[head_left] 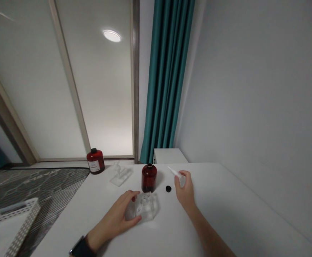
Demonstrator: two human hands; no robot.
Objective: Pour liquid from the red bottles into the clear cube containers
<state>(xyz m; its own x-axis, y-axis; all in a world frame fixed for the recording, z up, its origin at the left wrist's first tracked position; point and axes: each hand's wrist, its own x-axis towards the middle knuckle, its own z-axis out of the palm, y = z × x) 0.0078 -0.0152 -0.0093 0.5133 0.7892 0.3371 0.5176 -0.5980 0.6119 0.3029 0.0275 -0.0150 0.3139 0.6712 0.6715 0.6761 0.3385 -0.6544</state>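
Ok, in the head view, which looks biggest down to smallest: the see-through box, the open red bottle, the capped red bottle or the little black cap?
1. Clear box held by the left hand, nearest the camera.
2-3. Open red bottle and capped red bottle: look alike; the capped one stands farther off.
4. Loose black cap.
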